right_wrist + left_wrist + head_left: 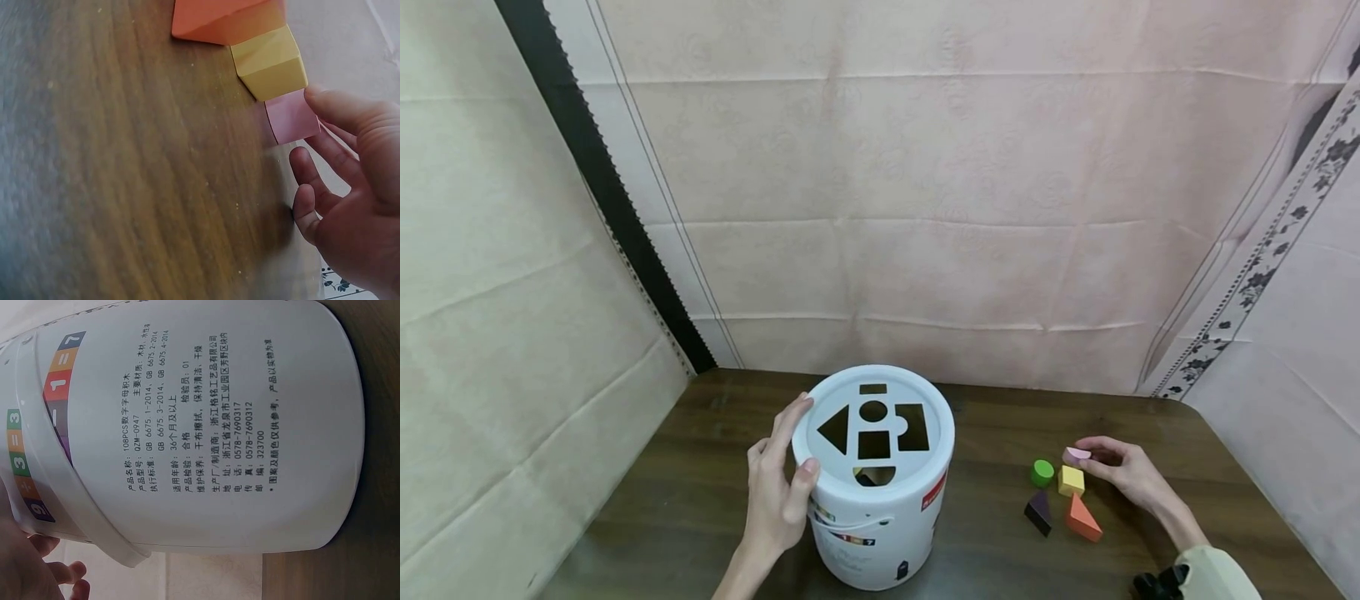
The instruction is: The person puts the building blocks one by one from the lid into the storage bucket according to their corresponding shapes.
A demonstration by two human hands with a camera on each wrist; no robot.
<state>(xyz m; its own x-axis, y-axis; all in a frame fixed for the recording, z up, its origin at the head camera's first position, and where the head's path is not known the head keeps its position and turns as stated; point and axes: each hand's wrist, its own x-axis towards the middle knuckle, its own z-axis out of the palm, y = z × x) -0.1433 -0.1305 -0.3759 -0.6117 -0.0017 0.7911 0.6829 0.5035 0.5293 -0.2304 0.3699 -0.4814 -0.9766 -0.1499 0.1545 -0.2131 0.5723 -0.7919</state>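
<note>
A white bucket (872, 533) stands upright on the table, its white lid (837, 387) cut with shaped holes. My left hand (778, 487) holds its left side at the lid's rim, thumb toward the front and fingers along the far side. In the left wrist view, printed text covers the bucket wall (300, 425). Over at the right, my right hand (1123, 475) pinches a pink half-round block (1077, 454) between thumb and fingers. A yellow block (1071, 481) sits just in front of it, with a green cylinder (1042, 473) to the left.
An orange triangular block (1083, 520) and a dark purple block (1038, 512) lie nearer me, between the bucket and my right arm. Behind the wooden table (700, 500) hangs a pale cloth (925, 208), with more cloth at both sides.
</note>
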